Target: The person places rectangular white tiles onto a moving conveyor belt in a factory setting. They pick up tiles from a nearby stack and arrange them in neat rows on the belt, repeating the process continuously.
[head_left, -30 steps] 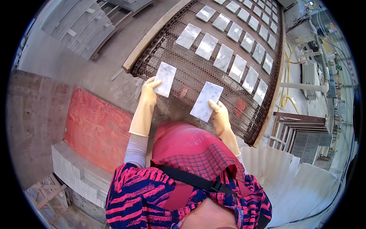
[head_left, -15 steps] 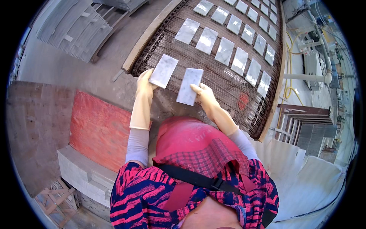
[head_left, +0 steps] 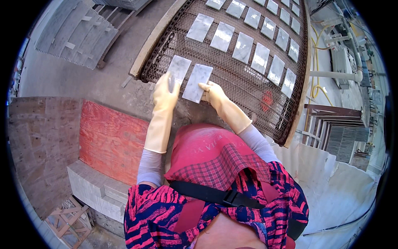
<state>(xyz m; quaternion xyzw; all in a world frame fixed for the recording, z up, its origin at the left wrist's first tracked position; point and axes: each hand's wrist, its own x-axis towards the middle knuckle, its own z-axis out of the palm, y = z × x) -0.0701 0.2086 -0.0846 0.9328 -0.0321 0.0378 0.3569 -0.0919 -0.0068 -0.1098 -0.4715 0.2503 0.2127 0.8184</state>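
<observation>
A grey-veined white marble tile (head_left: pixel 180 66) lies at the near left edge of a wire-mesh conveyor belt (head_left: pixel 232 76). At its near end is my left hand (head_left: pixel 165 92), in a cream rubber glove, with its fingers apart and overlapping the tile's lower corner. Just to the right, a second marble tile (head_left: pixel 196 84) is tilted over the belt's near edge. My right hand (head_left: pixel 213 92), gloved alike, pinches that tile by its right side with the thumb on top; the fingers underneath are mostly hidden.
Glossy tiles (head_left: pixel 222 37) lie in rows farther up the belt, between side rails (head_left: pixel 157 35). Stacked grey slabs (head_left: pixel 76 33) stand at the far left. A red board (head_left: pixel 112 139) and pale blocks (head_left: pixel 95 182) are at near left. A yellow hose (head_left: pixel 316 89) hangs at right.
My left hand has let go of its tile, which now rests on the belt. My right hand has moved left and farther forward with its tile. The rows of tiles have shifted slightly.
</observation>
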